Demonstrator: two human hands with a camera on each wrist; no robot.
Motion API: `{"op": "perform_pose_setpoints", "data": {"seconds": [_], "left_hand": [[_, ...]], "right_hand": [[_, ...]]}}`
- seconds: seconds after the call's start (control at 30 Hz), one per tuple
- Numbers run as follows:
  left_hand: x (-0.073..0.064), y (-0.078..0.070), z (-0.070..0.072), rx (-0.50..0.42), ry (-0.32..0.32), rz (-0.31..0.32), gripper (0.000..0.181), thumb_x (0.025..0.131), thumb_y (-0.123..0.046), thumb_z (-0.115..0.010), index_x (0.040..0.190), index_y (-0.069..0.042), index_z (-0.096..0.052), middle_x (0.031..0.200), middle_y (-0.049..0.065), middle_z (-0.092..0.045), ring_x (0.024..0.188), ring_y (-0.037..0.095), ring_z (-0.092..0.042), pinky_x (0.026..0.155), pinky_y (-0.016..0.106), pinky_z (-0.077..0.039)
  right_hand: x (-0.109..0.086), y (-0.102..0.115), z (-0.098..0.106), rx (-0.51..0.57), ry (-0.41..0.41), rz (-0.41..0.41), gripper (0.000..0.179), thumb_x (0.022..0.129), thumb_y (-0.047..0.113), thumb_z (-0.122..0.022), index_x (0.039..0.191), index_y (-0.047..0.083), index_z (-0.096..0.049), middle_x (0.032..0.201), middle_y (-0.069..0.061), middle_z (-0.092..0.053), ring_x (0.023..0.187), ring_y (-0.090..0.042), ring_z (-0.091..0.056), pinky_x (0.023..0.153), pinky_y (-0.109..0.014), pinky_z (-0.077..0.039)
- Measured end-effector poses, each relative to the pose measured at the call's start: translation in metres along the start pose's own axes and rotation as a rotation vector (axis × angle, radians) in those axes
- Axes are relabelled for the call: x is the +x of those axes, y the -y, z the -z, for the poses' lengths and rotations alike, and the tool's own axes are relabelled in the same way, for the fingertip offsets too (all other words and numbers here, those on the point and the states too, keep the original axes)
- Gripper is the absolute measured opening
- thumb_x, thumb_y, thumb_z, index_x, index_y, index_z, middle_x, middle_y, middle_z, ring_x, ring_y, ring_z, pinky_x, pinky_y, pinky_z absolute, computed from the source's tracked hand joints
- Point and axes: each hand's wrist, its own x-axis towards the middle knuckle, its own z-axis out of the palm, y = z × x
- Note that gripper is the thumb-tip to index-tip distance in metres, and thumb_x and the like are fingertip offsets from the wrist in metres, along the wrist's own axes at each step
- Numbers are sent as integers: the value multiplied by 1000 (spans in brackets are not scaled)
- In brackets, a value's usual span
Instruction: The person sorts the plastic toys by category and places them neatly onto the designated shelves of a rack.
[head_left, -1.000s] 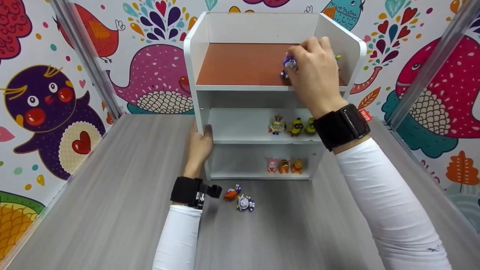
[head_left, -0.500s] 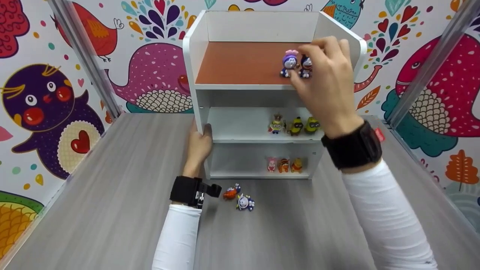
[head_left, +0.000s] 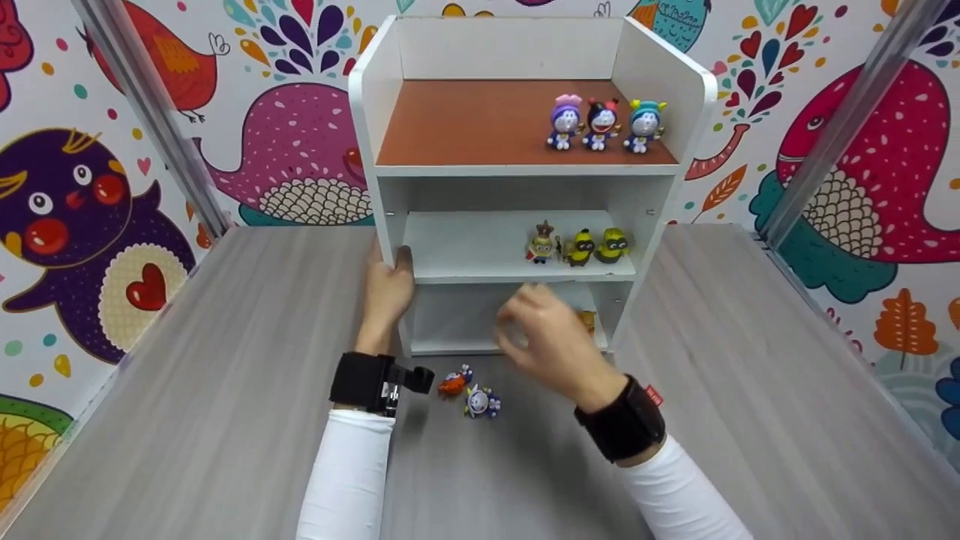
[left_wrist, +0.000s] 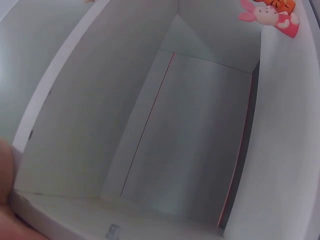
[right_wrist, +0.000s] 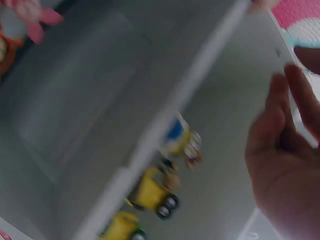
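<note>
My left hand point(head_left: 387, 296) grips the left side panel of a white shelf unit point(head_left: 457, 120), thumb on its inner face. In front of the lower shelf, my right hand point(head_left: 551, 341) hovers with fingers loosely bent and nothing in it. On the brown top stand three small figurines in hats: a purple-hatted one point(head_left: 565, 122), a black-and-red one point(head_left: 601, 124) and a teal-hatted one point(head_left: 644, 127). Two more, one orange-and-blue point(head_left: 453, 382) and one white-and-blue point(head_left: 481, 401), lie on the table before the unit.
Three yellow figurines, including a crowned one point(head_left: 541, 244), stand on the middle shelf's right side. Below, the right hand covers most of the lower row; a pink figurine point(left_wrist: 272, 16) shows in the left wrist view. Patterned walls point(head_left: 307, 150) enclose the grey table point(head_left: 247, 375).
My right hand has let go of the purple-hatted figurine and come down from the top to the lower shelf's front. The left hand keeps its grip; the head view has shifted slightly.
</note>
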Motion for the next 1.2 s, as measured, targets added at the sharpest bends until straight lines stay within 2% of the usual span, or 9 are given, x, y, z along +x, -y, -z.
{"op": "perform_pose_setpoints", "data": {"seconds": [0.17, 0.23, 0.3, 0.4, 0.57, 0.77, 1.0, 1.1, 1.2], "left_hand": [[-1, 1, 1, -12, 6, -10, 56, 103, -6, -39, 158, -4, -27, 161, 20, -34, 153, 34, -26, 126, 52, -19], [-1, 1, 1, -19, 3, -11, 55, 103, -5, -39, 157, -3, -28, 160, 21, -35, 152, 34, -27, 126, 52, -19], [-2, 2, 1, -23, 2, -5, 55, 102, -5, -39, 156, -2, -29, 159, 21, -36, 152, 35, -28, 126, 53, -20], [-2, 2, 2, -32, 0, 0, 54, 102, -5, -40, 155, -2, -31, 158, 22, -38, 151, 36, -29, 126, 53, -20], [-2, 1, 2, -33, 1, -24, 54, 102, -4, -41, 155, 0, -31, 157, 23, -38, 151, 36, -29, 126, 53, -20], [0, 1, 1, -38, 0, -18, 55, 102, -4, -41, 156, -2, -30, 159, 23, -36, 151, 36, -28, 126, 53, -20], [-1, -1, 1, -25, -3, -17, 56, 102, -4, -40, 156, -2, -29, 159, 22, -35, 151, 36, -28, 126, 53, -20], [-1, -1, 1, -31, 2, -14, 56, 102, -4, -39, 157, -3, -28, 161, 21, -33, 152, 35, -25, 126, 53, -19], [0, 0, 0, -38, 6, -8, 56, 103, -4, -39, 157, -4, -27, 161, 20, -32, 153, 35, -24, 126, 53, -18]], "right_hand": [[-17, 0, -24, 63, 410, -18, 26, 82, 19, -81, 99, 3, -70, 94, -10, -71, 81, -20, -65, 72, -28, -57], [-19, 1, -31, 74, 504, -37, 30, 80, 22, -83, 99, 3, -69, 93, -10, -70, 76, -17, -62, 67, -25, -54], [-22, 2, -37, 55, 551, -47, 32, 76, 23, -86, 94, 3, -67, 88, -8, -67, 70, -13, -58, 62, -23, -50], [-25, 3, -45, 0, 580, -56, 35, 70, 24, -90, 87, 6, -66, 83, -3, -64, 67, -10, -53, 58, -22, -45], [-29, 3, -55, -20, 623, -76, 31, 67, 22, -92, 83, 7, -70, 80, -2, -70, 67, -9, -57, 59, -22, -48], [-29, 4, -61, -56, 647, -140, 28, 70, 20, -91, 82, 9, -68, 75, 2, -65, 64, -7, -50, 56, -23, -42], [-31, 6, -66, -97, 605, -133, 24, 76, 20, -87, 81, 10, -66, 72, 3, -61, 64, -8, -48, 55, -24, -38], [-32, 5, -70, -106, 578, -112, 19, 80, 14, -83, 85, 8, -66, 72, 0, -63, 64, -11, -53, 54, -25, -41], [-33, 5, -72, -78, 582, -110, 24, 82, 7, -79, 97, 4, -61, 77, -6, -67, 67, -16, -62, 54, -27, -46]]}}
